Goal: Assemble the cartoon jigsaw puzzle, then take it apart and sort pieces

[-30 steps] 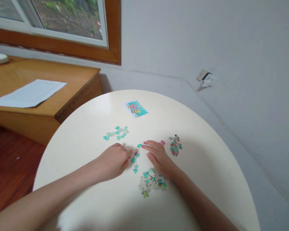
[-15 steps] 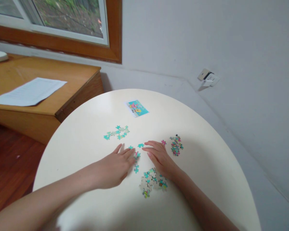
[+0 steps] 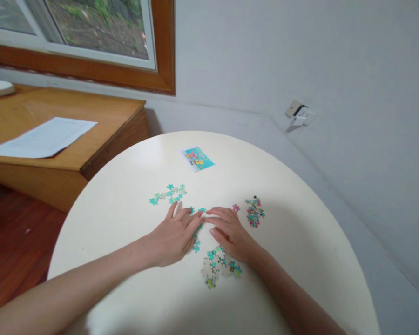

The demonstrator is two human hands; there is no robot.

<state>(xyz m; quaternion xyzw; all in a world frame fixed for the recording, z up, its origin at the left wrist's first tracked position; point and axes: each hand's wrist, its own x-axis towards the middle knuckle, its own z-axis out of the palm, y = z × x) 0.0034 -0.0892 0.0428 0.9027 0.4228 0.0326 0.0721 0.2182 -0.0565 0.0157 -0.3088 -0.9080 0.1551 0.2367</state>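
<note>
As the left hand (image 3: 178,235) and right hand (image 3: 232,232), fingers loosely spread, sit at a few turquoise puzzle pieces (image 3: 196,246) mid-tabletop (image 3: 118,204), little looks joined, with three piles (image 3: 254,213) around them seemingly left.

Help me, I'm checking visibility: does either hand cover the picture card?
No, the picture card lies uncovered, beyond the left hand and right hand.

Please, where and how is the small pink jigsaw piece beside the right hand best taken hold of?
Probably pinch the small pink jigsaw piece by opposite outer edges, coming from above. It lies flat and looks thin, with knobs sticking out sideways. Its far side seems freer: the right hand is close on the near side.
</note>
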